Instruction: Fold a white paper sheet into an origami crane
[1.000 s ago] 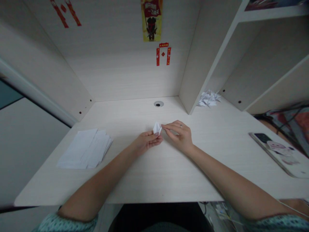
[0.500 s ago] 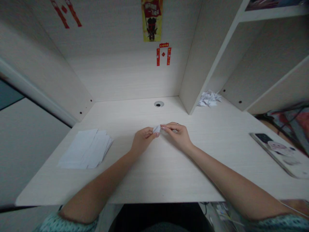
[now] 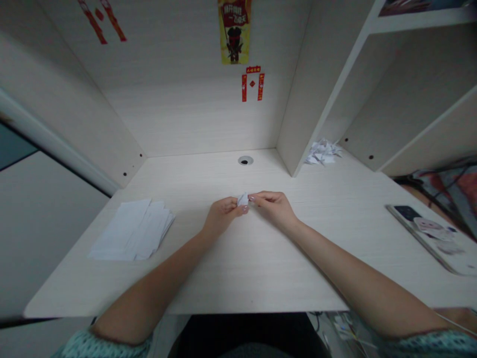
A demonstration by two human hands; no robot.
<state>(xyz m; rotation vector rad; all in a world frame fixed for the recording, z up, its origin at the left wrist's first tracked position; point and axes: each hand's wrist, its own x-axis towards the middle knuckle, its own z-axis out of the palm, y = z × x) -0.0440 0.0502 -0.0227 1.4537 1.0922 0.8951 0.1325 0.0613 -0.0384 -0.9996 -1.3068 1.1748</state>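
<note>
Folded paper (image 3: pixel 243 200), small and white, is held up between two bare hands near the middle of a pale desk (image 3: pixel 231 278). It is gripped by the left hand (image 3: pixel 222 215), with the thumb pressed along its near side and the fingers curled behind. By the right hand (image 3: pixel 274 206), the paper's right edge is met with thumb and forefinger drawn close together; whether paper is clamped between them is too small to tell.

Compared with a second ago, the paper has been turned: a tall point was shown then above the left thumb, and a shorter, squarer face is shown now. The left hand has been rolled over with it, and the right fingertips have been brought in to the edge. Judging by this, a different side is being worked, and the folding seems unfinished.

At the left, a stack of white paper (image 3: pixel 130 228) is spread loosely. Beyond the right hand, a heap of white paper pieces (image 3: pixel 322 152) is partly hidden by an upright panel (image 3: pixel 311 84).
</note>
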